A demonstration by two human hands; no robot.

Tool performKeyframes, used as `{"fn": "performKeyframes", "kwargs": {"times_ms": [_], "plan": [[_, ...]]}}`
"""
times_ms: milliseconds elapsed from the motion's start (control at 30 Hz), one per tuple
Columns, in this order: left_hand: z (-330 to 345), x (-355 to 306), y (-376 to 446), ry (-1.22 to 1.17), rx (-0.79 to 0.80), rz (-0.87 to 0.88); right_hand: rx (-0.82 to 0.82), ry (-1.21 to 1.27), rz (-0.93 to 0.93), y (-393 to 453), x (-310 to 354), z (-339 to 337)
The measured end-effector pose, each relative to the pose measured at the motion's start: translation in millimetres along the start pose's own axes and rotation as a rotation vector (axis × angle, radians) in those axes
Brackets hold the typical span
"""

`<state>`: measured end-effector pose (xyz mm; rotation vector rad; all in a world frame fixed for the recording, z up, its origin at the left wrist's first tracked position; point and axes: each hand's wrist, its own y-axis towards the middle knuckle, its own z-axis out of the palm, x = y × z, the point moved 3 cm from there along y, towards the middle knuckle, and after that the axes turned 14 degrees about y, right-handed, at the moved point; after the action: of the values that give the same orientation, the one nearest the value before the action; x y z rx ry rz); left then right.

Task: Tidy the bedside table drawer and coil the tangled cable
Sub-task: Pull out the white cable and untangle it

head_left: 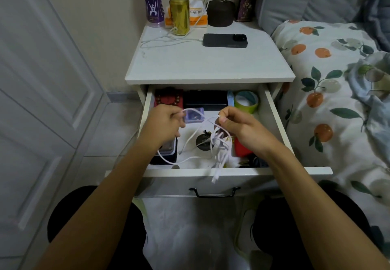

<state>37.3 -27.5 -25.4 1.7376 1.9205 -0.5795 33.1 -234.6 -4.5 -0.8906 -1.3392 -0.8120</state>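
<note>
The white bedside table's drawer is pulled open below me. Both hands hover over it holding a tangled white cable. My left hand pinches one strand at the left. My right hand pinches another strand, and the tangle hangs from it, with a plug end dangling over the drawer's front edge. In the drawer lie a bead bracelet on a red box, a black box, a small clear box, tape rolls, a round dark object and a red item.
On the tabletop lie a black phone on a white charging cable, a gold can, a purple bottle, a tissue pack and a dark jar. A bed with fruit-print bedding is right, a white door left.
</note>
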Motion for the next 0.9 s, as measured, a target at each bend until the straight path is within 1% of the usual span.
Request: {"fn": "performKeyframes", "kwargs": {"times_ms": [33, 67, 100, 167, 200, 267, 300, 333, 367, 400, 433, 500, 533, 567, 600, 633, 767, 833, 900], "plan": [[-1, 10, 3, 0.048, 0.021, -0.099, -0.029, -0.012, -0.002, 1, 0, -2], [-1, 17, 5, 0.132, 0.063, -0.151, -0.060, -0.015, -0.001, 1, 0, -4], [-1, 20, 6, 0.229, 0.124, -0.165, -0.091, 0.003, 0.001, 2, 0, -6], [4, 20, 0, 0.407, 0.202, -0.140, -0.136, 0.050, 0.000, 3, -1, -8], [8, 19, -2, 0.463, 0.206, -0.120, -0.150, 0.041, -0.005, 3, -2, -8], [9, 14, -4, 0.506, 0.154, -0.104, -0.158, -0.014, -0.008, 3, -3, -8], [8, 11, -4, 0.480, 0.104, -0.078, -0.153, -0.028, -0.011, 3, -4, -7], [7, 6, -4, 0.425, 0.055, -0.012, -0.143, -0.038, -0.016, 3, -4, -7], [7, -2, -5, 0.349, 0.025, 0.084, -0.131, -0.049, -0.024, 3, -5, -7], [6, -11, -7, 0.241, 0.035, 0.185, -0.121, -0.061, -0.035, 2, -4, -7], [5, -23, -12, 0.094, 0.099, 0.242, -0.116, -0.073, -0.050, 1, -3, -7], [7, -41, -21, -0.218, 0.320, 0.246, -0.131, -0.089, -0.073, 0, -2, -8], [7, -45, -23, -0.324, 0.390, 0.226, -0.147, -0.099, -0.082, 0, -2, -8], [7, -46, -24, -0.368, 0.423, 0.207, -0.163, -0.110, -0.090, 1, -1, -8], [7, -46, -25, -0.373, 0.418, 0.193, -0.173, -0.111, -0.095, 1, -1, -9], [6, -42, -23, -0.356, 0.380, 0.178, -0.180, -0.099, -0.095, 1, -1, -9], [-1, -36, -19, -0.259, 0.181, 0.084, -0.164, -0.096, -0.059, 1, 0, -11], [-4, -33, -17, -0.177, 0.056, 0.102, -0.146, -0.119, -0.034, 2, -1, -11], [-6, -29, -15, -0.161, -0.042, 0.115, -0.119, -0.122, 0.008, 1, -1, -12]]}}
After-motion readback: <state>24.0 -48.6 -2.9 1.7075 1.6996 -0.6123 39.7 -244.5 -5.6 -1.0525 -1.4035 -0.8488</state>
